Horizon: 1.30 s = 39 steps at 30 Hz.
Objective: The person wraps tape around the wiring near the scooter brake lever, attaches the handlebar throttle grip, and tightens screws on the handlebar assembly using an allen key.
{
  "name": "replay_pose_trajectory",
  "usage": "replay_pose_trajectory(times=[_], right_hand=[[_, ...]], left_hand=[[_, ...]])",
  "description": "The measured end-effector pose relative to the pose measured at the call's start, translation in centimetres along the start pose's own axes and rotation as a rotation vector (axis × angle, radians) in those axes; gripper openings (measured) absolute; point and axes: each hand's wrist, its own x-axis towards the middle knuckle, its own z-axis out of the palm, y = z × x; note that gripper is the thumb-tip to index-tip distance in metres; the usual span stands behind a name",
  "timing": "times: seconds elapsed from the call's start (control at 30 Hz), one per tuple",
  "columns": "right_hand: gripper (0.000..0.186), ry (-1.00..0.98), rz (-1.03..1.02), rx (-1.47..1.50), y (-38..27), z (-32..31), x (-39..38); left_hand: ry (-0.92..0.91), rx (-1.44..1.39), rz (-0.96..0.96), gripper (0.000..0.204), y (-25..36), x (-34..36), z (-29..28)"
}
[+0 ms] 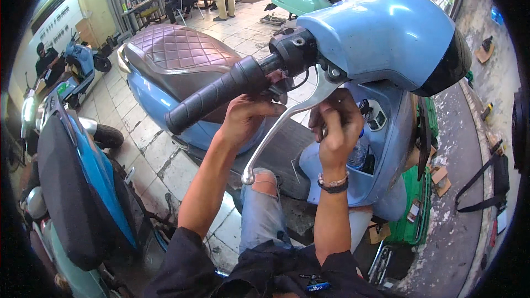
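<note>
In the head view, the silver lever (269,136) and black grip (221,95) of the blue scooter (381,38) are seen around the frame's centre. The left hand (247,115) is placed just below the grip, the right hand (337,126), fingers curled, near the lever's upper end; whether anything is clamped by either cannot be told.

Scooter workshop, by what you see: 1 blue scooter (381,38) before you; more scooters (63,182) parked at your left; mint-green bodywork (298,3) beyond; green crate (410,201) at your right.
</note>
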Motion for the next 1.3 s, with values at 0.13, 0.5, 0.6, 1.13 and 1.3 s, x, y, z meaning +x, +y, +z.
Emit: replay_pose_trajectory(times=[0.13,0.5,0.6,1.13,1.3], right_hand=[[0.022,-0.091,0.381,0.105,-0.4,-0.2,0.0],[0.026,-0.075,0.541,0.424,0.1,0.9,-0.5],[0.027,-0.08,0.627,0.517,-0.2,1.0,-0.4],[0.017,-0.016,0.759,1.209,-0.1,1.6,-0.4],[0.014,-0.065,0.655,1.245,0.3,1.2,-0.3]], left_hand=[[0.021,0.206,0.121,0.057,-0.7,0.0,-0.3],[0.027,0.39,0.039,0.06,0.2,0.1,-0.9],[0.113,0.391,-0.016,0.069,-0.1,0.1,-0.6],[0.059,0.351,0.028,0.054,-0.2,0.7,-1.1],[-0.067,0.341,0.05,0.048,0.5,1.2,-1.5]])
